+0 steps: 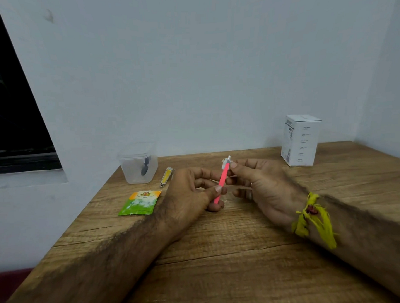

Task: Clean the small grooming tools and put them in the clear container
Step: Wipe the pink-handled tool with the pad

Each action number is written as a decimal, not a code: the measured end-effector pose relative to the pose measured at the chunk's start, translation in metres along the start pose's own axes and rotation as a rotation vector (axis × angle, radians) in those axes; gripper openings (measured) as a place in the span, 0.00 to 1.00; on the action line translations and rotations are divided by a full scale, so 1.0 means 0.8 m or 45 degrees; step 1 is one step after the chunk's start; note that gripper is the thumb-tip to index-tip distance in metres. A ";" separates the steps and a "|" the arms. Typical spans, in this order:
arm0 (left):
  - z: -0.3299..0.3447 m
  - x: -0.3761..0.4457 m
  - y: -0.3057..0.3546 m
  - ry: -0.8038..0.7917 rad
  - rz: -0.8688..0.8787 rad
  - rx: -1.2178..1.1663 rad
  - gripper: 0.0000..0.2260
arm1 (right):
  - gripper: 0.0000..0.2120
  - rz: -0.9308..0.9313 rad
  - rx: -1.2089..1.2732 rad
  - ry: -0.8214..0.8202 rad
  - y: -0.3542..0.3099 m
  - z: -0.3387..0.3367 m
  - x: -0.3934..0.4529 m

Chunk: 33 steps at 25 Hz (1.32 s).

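Wooden table — pink tool between grips

pink tool tilted, clear container upright

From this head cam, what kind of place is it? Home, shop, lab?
Most likely a room at home, though not certain: a plain wooden table pushed into a bare white wall corner beside a dark window. On it lie household items: a clear container, a nail clipper and a small sachet.
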<state>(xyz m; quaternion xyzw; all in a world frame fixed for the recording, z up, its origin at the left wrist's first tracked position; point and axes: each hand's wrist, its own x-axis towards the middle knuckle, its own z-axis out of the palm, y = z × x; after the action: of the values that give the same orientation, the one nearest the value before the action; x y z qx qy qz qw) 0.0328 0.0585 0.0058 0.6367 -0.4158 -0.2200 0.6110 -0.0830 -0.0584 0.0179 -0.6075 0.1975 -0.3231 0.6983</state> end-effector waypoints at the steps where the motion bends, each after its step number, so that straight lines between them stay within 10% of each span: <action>1: 0.000 -0.001 0.000 -0.003 0.002 0.004 0.07 | 0.07 0.003 -0.010 -0.011 0.000 0.000 -0.001; 33: 0.005 -0.010 0.009 0.172 0.050 -0.125 0.11 | 0.08 -0.126 -0.264 -0.008 0.008 0.011 -0.009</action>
<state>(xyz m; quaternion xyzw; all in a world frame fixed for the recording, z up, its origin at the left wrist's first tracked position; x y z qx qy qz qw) 0.0233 0.0628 0.0103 0.6111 -0.3747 -0.1845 0.6723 -0.0811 -0.0471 0.0123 -0.6864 0.1974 -0.3334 0.6154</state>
